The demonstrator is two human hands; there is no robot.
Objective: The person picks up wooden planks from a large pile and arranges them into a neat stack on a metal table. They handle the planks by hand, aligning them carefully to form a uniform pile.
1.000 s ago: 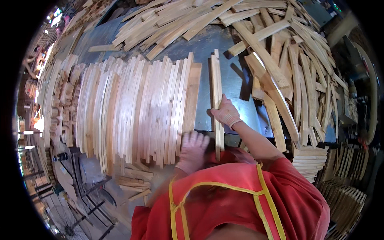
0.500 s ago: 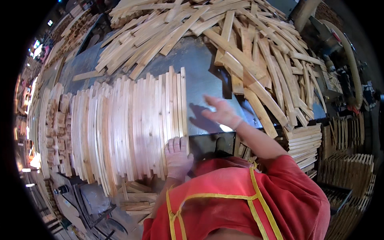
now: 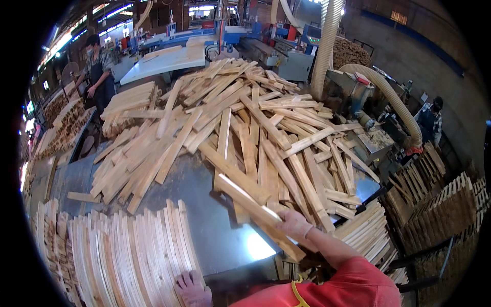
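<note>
At the lower left, my gloved left hand lies on the near right end of a long row of wooden slats standing on edge, its fingers stretched out. My gloved right hand reaches to the near edge of a large loose pile of boards. Its fingers are closed round the near part of a wooden board that has a bright, light-catching edge. Another board lies just under it, slanting toward the table's front edge.
A grey metal table carries the pile and the row. Stacked slats stand at the right. Farther back are machines with a ribbed hose. One person stands at the far left, another at the far right.
My view has lifted toward the pile and machines. My right hand has gone from open above the table to gripping a board on the pile. My left hand stays at the row's end.
</note>
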